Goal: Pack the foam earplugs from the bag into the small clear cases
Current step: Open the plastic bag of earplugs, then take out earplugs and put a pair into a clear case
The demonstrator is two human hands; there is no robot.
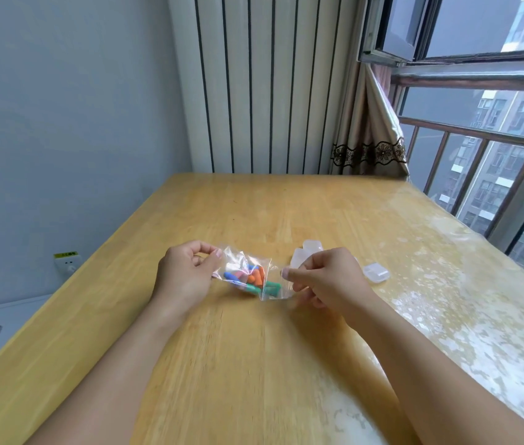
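I judge the thin, crinkly clear plastic bag [251, 277] of coloured foam earplugs [249, 277] light, limp and slippery, so my left grip [187, 271] and right grip [325, 277] pinch its ends above the bench [254, 364], clear cases [374, 273] at two o'clock.

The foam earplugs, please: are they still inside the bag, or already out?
Inside. The earplugs show as coloured shapes through the clear bag, held by the left hand and right hand.

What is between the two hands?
In the head view, the clear bag of colourful earplugs stretches between the left hand and right hand; each pinches one end.
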